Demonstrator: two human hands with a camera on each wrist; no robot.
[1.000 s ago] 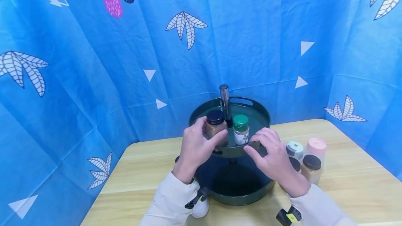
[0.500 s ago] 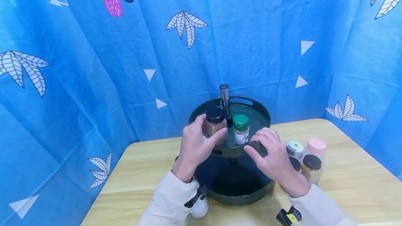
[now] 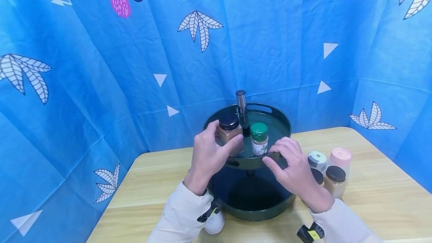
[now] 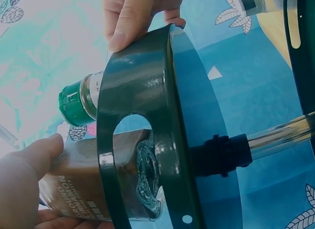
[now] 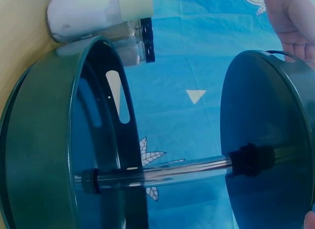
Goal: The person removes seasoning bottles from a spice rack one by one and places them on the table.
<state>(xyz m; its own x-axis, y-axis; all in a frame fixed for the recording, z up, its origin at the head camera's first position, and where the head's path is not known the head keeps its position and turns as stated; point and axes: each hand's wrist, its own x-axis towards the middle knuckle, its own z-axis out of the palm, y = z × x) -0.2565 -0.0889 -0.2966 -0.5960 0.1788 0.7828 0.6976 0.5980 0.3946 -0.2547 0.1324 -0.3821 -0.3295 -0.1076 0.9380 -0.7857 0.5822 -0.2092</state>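
My left hand (image 3: 210, 153) grips a square spice jar (image 3: 229, 136) with a black lid and brown powder inside, between thumb and fingers. The jar stands over the near left part of the upper tray (image 3: 280, 132) of a dark green two-tier stand. In the left wrist view, the jar's base (image 4: 147, 177) shows through the tray's handle slot; whether it touches the tray floor I cannot tell. My right hand (image 3: 295, 168) pinches the upper tray's near right rim, thumb outside. Just inside that rim stands a small green-capped shaker (image 3: 259, 145).
A silver post (image 3: 241, 110) rises from the upper tray. Right of the stand are a pink-lidded container (image 3: 341, 157), a pale-lidded one (image 3: 316, 159) and dark-lidded jars (image 3: 335, 183). A white container (image 5: 86, 15) and black-lidded jars (image 5: 130, 44) stand to its left.
My left hand and the spice jar have shifted slightly left and up, and the jar leans a little more. My right hand stays on the rim.
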